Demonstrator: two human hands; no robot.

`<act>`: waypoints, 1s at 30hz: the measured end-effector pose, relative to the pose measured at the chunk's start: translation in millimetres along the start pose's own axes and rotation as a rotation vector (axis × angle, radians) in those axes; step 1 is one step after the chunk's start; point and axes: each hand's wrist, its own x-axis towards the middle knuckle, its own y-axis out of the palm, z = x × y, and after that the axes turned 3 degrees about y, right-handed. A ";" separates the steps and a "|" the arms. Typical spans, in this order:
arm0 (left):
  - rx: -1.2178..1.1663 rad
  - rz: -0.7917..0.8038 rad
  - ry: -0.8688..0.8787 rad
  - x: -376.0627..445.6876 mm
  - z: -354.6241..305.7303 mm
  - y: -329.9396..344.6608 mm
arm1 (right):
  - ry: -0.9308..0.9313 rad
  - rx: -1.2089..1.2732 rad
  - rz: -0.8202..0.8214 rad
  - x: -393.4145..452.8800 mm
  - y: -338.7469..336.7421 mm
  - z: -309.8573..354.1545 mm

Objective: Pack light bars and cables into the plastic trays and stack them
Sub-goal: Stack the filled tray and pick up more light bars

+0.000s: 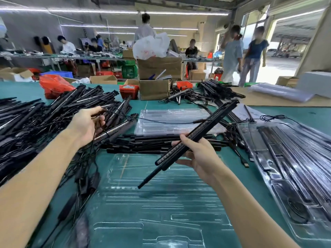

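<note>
Clear moulded plastic tray (161, 203), empty: lies flat on the green table mat (304, 111), nearest the viewer, its long channels unfilled.

Right hand (198, 156): fingers curled round a bundle of slim black light bars (197, 133), held slantwise above the empty tray, far ends pointing up and right.

Left hand (86, 126): fingers closed on a thin black cable (100, 122) drawn from the heap at left.

Large tangled heap of black light bars and cables (44, 119): left side, near to far.

Row of black bars lying flat (161, 142): between the empty tray and a second clear tray (179, 120) farther off.

Filled clear tray (286, 158): right, with black bars and a coiled cable seated in it.

Brown cardboard boxes (155, 86): far centre.

Risk, judged: the cable in the left hand runs back into the heap; a pull could snag and drag bars off the pile. Held bars sit unevenly in the grip, so one may slide out, or seat crooked and stop trays stacking flush.
</note>
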 end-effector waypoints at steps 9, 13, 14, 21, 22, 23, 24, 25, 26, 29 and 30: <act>0.678 -0.513 1.106 17.6 -21.8 -32.8 | 0.033 -0.088 0.109 -3.2 15.8 -4.0; 1.428 -0.009 0.138 27.2 -8.5 -48.8 | 0.005 -0.049 0.084 -4.3 14.8 -0.6; 1.537 0.078 0.031 26.7 -1.5 -53.3 | -0.016 -0.045 0.072 -4.1 14.6 0.3; 0.890 -0.056 0.230 21.0 39.2 -69.4 | -0.086 0.103 -0.014 -3.5 17.9 4.8; 0.746 -0.048 0.251 18.7 38.7 -69.7 | -0.077 0.130 -0.036 -3.1 17.4 5.1; 0.659 -0.056 0.291 16.8 37.5 -69.6 | -0.066 0.144 -0.053 -2.4 16.5 4.9; 0.634 -0.079 0.349 15.5 35.2 -69.0 | -0.054 0.158 -0.062 -2.0 15.5 4.3; 0.626 -0.092 0.411 13.4 31.4 -65.8 | -0.044 0.174 -0.064 -1.7 14.0 3.1; 0.594 -0.103 0.458 10.6 25.1 -60.2 | -0.037 0.187 -0.066 -1.9 12.7 1.8; 0.304 -0.159 0.508 3.6 -4.6 -39.3 | -0.047 0.204 -0.099 -0.8 8.8 0.1; 0.171 -0.146 0.502 0.2 -16.6 -31.7 | -0.059 0.218 -0.114 -0.3 7.8 1.0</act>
